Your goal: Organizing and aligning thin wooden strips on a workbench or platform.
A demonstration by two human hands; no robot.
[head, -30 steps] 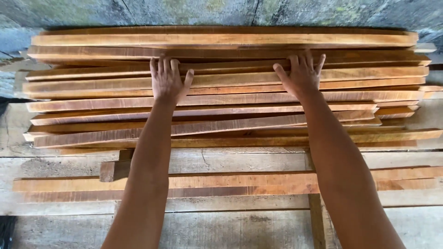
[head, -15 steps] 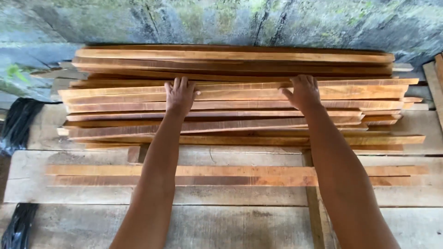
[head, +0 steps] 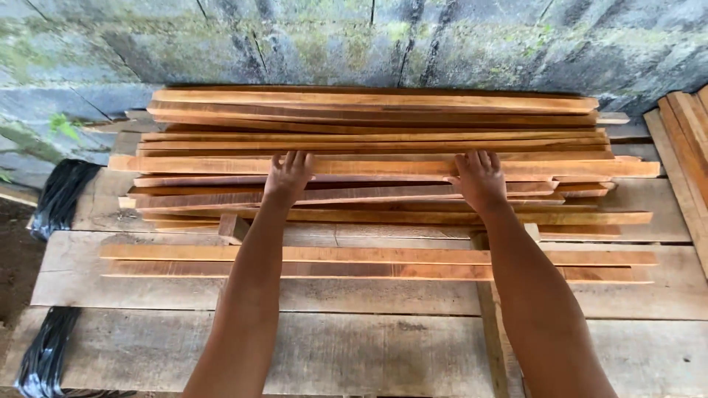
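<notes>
So this is an outdoor-looking spot: a rough bench of wide grey weathered planks (head: 354,354) pushed up against a mossy concrete block wall (head: 369,37).

Nearest the camera the bench is bare, with some black plastic strapping or sheeting (head: 44,346) hanging off its left corner and another bundle of the same black stuff (head: 63,195) further back on the left. A bit further in, two long reddish-orange wood strips (head: 376,262) lie side by side, parallel to the bench edge and set apart from the main pile. They look like they've been separated out, though I can't say why from this.

Then the arms come in from the bottom. The left hand (head: 287,177) and the right hand (head: 481,180) are both palm down on the stack of long thin wood strips (head: 369,155), fingers stretched forward and close together over a strip near the middle of the pile. They're well apart, roughly a third in from each end, which makes sense for something this long and bendy. Whether the fingertips hook over the far edge, I can't tell; it looks like pressing rather than clamping.

The stack is loosely fanned with ends uneven, and runs back to the wall. More boards (head: 686,147) lean in at the far right.
</notes>
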